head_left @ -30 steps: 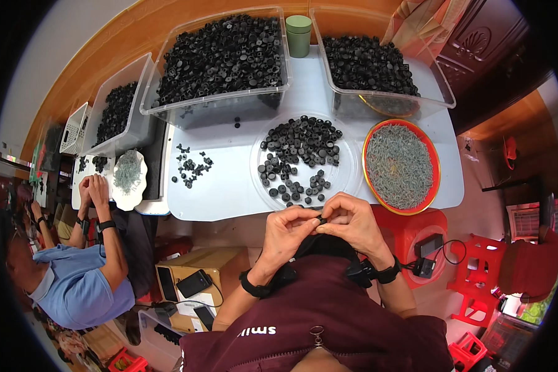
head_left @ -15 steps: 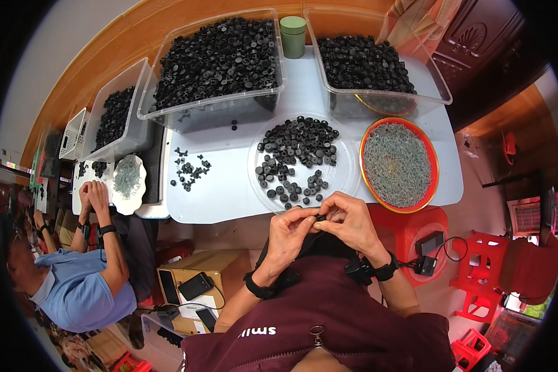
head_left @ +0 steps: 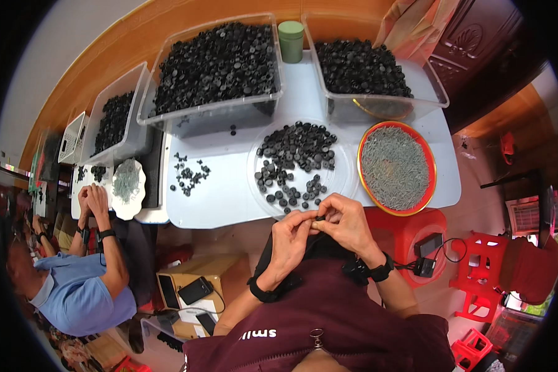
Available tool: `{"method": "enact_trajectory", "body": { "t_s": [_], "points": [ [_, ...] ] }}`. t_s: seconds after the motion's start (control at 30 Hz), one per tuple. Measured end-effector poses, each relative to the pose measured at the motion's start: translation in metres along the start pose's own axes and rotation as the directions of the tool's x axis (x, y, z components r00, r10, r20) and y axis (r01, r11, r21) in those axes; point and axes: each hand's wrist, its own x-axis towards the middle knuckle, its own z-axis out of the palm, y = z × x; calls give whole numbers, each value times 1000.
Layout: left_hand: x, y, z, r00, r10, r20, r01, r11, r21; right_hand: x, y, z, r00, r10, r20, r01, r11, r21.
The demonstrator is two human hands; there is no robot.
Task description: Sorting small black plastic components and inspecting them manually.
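Observation:
Just off the table's near edge, my left hand point(head_left: 293, 239) and my right hand point(head_left: 347, 224) meet with their fingertips pinched together. Between them is a small black plastic part point(head_left: 320, 218), mostly covered by the fingers. Right beyond my hands lies a round clear tray point(head_left: 347, 183) holding many black round knob-like pieces point(head_left: 301, 146). To the right of it, a red bowl with a yellow rim point(head_left: 429, 197) is filled with thin grey screws point(head_left: 395, 167).
Clear bins of black parts point(head_left: 220, 65) point(head_left: 363, 71) stand at the back, with a green canister point(head_left: 291, 42) between them. Small loose black parts point(head_left: 192, 175) lie left on the white table point(head_left: 220, 208). A co-worker in blue point(head_left: 84, 294) sits at left. Red stools point(head_left: 477, 263) stand right.
My hands stay pinched together around the small black part, with only slight finger and wrist shifts. The view has tilted a little.

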Motion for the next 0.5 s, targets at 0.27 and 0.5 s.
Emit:
{"method": "enact_trajectory", "body": {
  "t_s": [0.27, 0.5],
  "points": [
    [6, 12, -12, 1000, 22, -2, -22, 985, -170, 33, -29, -44, 972, -204, -114, 187, 972, -139],
    [1, 17, -31, 1000, -4, 14, 6, 988, -154, 102, -83, -103, 664, -543, -513, 332, 830, -449]
  ]
}}
